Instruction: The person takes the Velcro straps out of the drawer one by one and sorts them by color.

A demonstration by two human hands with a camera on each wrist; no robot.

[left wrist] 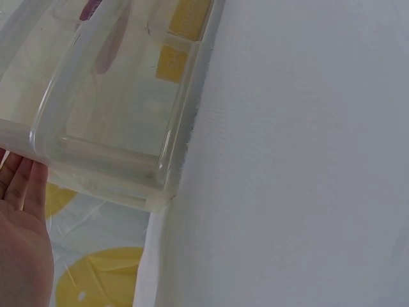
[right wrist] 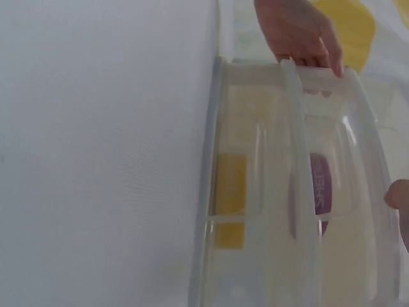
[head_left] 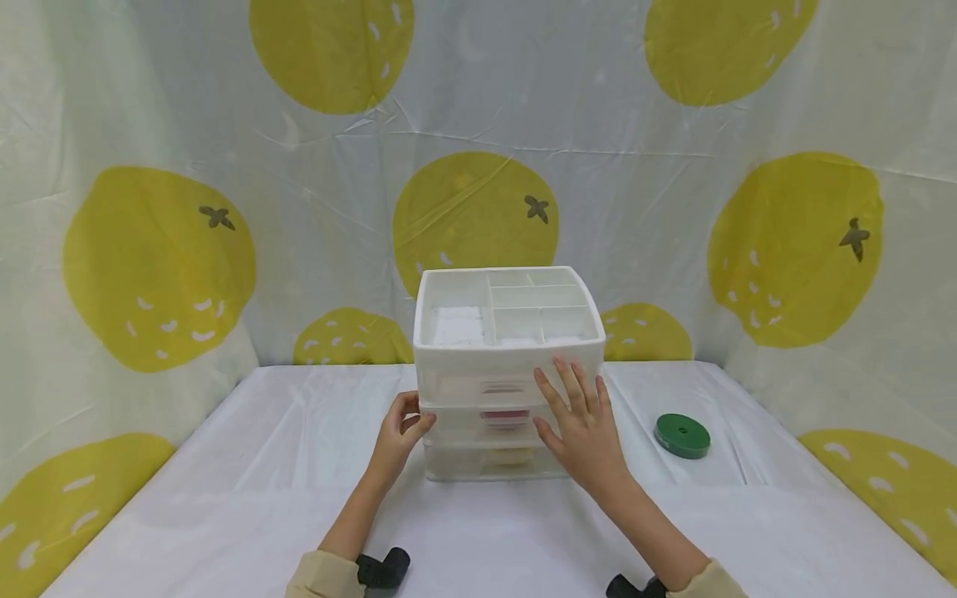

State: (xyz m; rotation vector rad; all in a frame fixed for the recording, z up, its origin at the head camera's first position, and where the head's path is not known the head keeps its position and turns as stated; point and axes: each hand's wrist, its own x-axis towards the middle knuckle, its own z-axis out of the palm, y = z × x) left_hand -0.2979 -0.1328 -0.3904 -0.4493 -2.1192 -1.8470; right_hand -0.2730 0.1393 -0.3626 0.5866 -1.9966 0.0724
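Note:
A white plastic drawer unit, three drawers high with a divided tray on top, stands on the cloth-covered table. My left hand holds its left front corner, thumb toward the front and fingers along the side. In the left wrist view, those fingers reach behind the clear wall. My right hand rests with fingers spread against the upper right front; its thumb lies near the drawer edge. A purple label shows at the middle drawer and a yellow label at the bottom one.
A green round disc lies on the white tablecloth to the right of the unit. Behind and at both sides hangs a curtain printed with big yellow fruit.

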